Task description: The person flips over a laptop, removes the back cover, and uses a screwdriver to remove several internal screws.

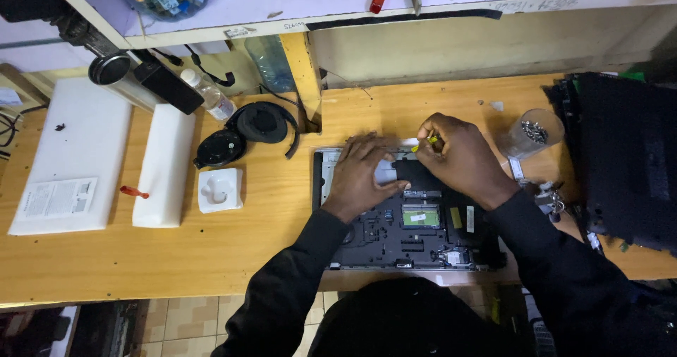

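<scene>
Head view: opened laptop (405, 219), dark circuitry exposed.

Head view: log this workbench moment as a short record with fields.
surface: wooden workbench
main item: opened laptop base, dark internals exposed
left hand: flat on the laptop's upper part
right hand: pinching a small yellow-tipped tool over the laptop's top edge
right of laptop: clear plastic cup of small metal parts; black laptop cover panel
left of laptop: black headphones; two white foam blocks; small clear bottle
</scene>
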